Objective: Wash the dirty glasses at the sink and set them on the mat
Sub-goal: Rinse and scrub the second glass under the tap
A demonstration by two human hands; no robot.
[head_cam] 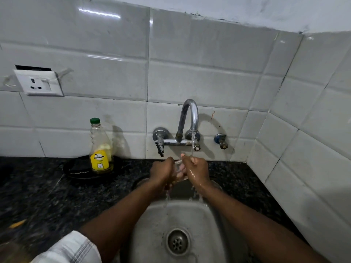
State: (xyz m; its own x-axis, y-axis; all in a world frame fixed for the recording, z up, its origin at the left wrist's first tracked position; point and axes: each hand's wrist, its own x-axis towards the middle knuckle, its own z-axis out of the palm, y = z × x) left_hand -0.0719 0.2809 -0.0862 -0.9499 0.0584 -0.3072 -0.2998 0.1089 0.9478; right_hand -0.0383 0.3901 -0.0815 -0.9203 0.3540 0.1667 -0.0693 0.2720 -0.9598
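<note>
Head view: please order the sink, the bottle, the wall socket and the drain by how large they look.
1. sink, by far the largest
2. bottle and wall socket: about alike, one tall, one wide; I cannot rank them
3. drain, smallest

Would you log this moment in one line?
rinsing | glass in left hand, right hand | tap running | over sink

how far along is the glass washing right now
Done: nothing to show yet; no washed glasses and no mat are in view. In hand: the left hand and right hand both grip one glass under the running tap, over the sink. Left: finish rinsing, set it on the mat, then any other glasses, none visible here.
</note>
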